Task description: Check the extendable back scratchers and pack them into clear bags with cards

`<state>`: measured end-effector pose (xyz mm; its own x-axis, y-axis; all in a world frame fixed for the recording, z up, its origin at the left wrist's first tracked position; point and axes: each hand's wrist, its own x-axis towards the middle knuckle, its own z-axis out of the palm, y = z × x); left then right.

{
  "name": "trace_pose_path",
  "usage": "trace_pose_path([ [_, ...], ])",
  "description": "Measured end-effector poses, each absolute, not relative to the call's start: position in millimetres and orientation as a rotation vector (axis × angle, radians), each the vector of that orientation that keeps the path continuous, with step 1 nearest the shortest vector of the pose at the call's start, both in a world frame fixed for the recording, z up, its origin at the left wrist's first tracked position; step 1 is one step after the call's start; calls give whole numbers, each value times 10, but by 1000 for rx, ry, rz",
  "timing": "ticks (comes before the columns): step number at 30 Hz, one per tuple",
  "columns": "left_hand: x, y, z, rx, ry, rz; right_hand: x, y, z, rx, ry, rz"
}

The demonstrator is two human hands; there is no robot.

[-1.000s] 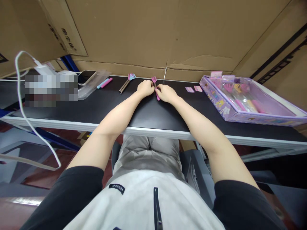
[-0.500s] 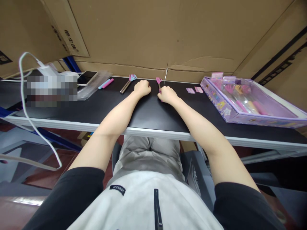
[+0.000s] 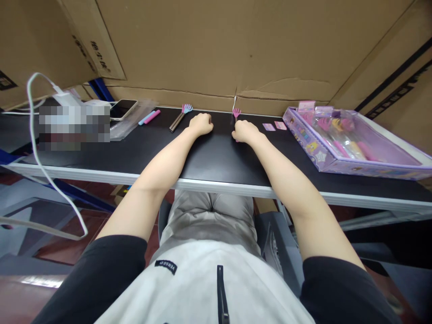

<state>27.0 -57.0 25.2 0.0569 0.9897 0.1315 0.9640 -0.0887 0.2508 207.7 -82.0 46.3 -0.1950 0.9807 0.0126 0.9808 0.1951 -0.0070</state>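
My right hand (image 3: pixel 247 131) is closed around a back scratcher with a pink claw-shaped head (image 3: pixel 236 112), which points away from me towards the cardboard. Its handle is mostly covered by my fingers. My left hand (image 3: pixel 201 123) rests on the black tabletop as a fist, and whatever its fingers may hold is hidden. Just left of that fist lie two more back scratchers (image 3: pixel 177 120) side by side, with metal rods and one pink and one light blue head. Further left are a pink tube (image 3: pixel 152 116) and a light blue tube (image 3: pixel 146 119), perhaps handle grips.
At right stands a purple display box (image 3: pixel 324 165) holding several packaged scratchers. Two small pink cards (image 3: pixel 269 127) lie beside it. To the left are a phone (image 3: pixel 124 109), clear plastic bags (image 3: pixel 133 122) and a white cable (image 3: pixel 37 153). Cardboard walls (image 3: pixel 216 49) enclose the back.
My right hand has moved a little to the right, carrying the pink back scratcher, whose head now points more straight ahead. My left hand stays in place.
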Motion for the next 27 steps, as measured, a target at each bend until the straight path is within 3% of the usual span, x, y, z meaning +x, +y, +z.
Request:
trace_pose_path([
  [7,253,-525,217,2274,1999,426,2213,-833,627,-2067,-2342,-8],
  [27,239,-394,65,2406,1843,245,2625,-375,333,-2149,-2463,13],
])
